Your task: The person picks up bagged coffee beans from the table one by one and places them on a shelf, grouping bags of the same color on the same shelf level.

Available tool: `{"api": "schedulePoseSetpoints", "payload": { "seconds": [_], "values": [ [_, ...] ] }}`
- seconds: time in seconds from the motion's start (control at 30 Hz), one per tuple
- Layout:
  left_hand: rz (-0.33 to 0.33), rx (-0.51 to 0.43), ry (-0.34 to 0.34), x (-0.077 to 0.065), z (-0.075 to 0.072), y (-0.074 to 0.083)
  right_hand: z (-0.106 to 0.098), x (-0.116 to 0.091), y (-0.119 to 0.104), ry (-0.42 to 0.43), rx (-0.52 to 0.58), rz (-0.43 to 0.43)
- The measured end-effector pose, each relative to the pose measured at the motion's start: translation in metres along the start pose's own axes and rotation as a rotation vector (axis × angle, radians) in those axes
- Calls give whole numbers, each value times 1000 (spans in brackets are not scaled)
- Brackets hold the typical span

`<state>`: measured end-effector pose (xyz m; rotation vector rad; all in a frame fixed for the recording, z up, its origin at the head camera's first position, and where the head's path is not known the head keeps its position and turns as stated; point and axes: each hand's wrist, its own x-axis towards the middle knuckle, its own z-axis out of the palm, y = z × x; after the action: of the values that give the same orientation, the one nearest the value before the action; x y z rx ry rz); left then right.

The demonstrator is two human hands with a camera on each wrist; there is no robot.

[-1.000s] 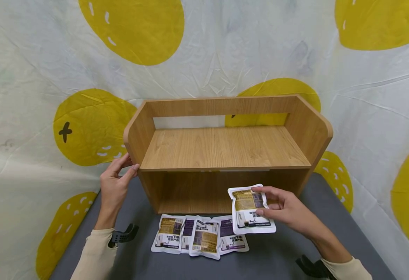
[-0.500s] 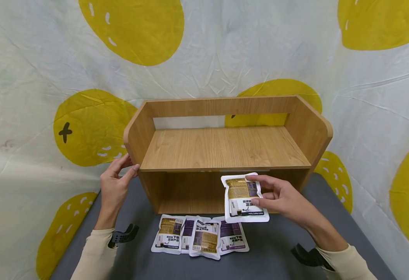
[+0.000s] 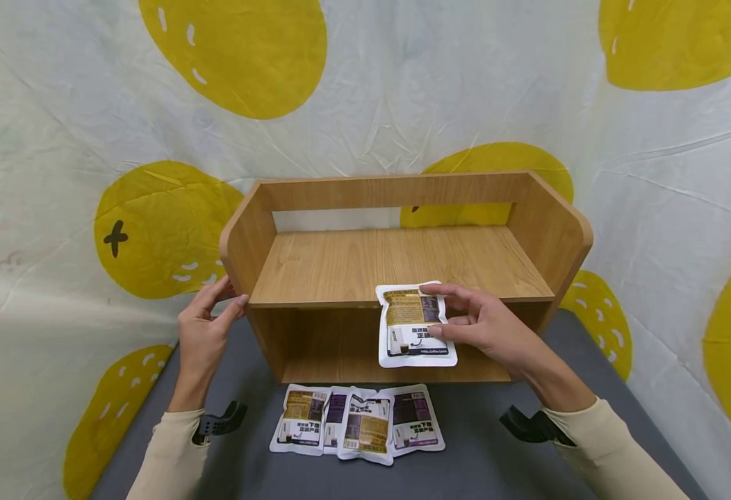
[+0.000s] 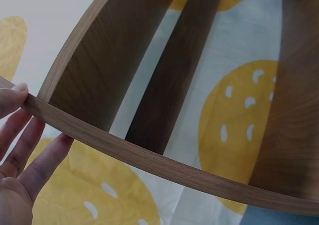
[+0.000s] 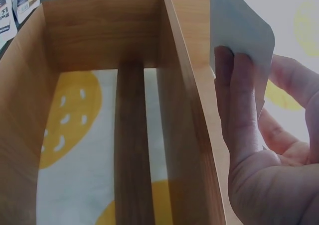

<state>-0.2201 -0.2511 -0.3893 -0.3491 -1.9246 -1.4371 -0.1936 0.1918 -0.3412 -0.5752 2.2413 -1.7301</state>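
My right hand (image 3: 487, 330) pinches a white, gold and purple coffee pouch (image 3: 412, 347) by its right side, upright in front of the shelf board's front edge. In the right wrist view the pouch's plain back (image 5: 241, 31) shows, fingers (image 5: 244, 100) behind it and thumb on the other face. My left hand (image 3: 206, 333) grips the left side panel of a two-tier wooden shelf (image 3: 397, 264). In the left wrist view its thumb and fingers (image 4: 47, 165) lie on either side of the panel's edge (image 4: 124, 153).
Several similar pouches overlap in a row, among them a gold one (image 3: 303, 420) and a purple one (image 3: 417, 420), on the grey table (image 3: 328, 479) before the shelf. Behind hangs a white curtain (image 3: 365, 83) with yellow shapes.
My right hand has lifted the coffee pouch up and to the left, from near the row of pouches to the upper board's front edge. The left hand stays on the panel.
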Motion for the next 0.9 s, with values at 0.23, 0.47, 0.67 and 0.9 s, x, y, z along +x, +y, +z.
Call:
{"api": "schedulePoseSetpoints", "payload": {
  "seconds": [0.23, 0.47, 0.67, 0.9],
  "values": [
    [-4, 8, 5, 0, 0, 0, 1, 15, -8, 9, -67, -6],
    [-6, 6, 3, 1, 1, 0, 0, 32, -15, -23, -19, -48],
    [-5, 3, 6, 1, 1, -1, 1, 47, -22, -13, -54, -60],
    [-8, 4, 4, 1, 0, 0, 8, 66, -33, -25, -15, -69]
  ]
}}
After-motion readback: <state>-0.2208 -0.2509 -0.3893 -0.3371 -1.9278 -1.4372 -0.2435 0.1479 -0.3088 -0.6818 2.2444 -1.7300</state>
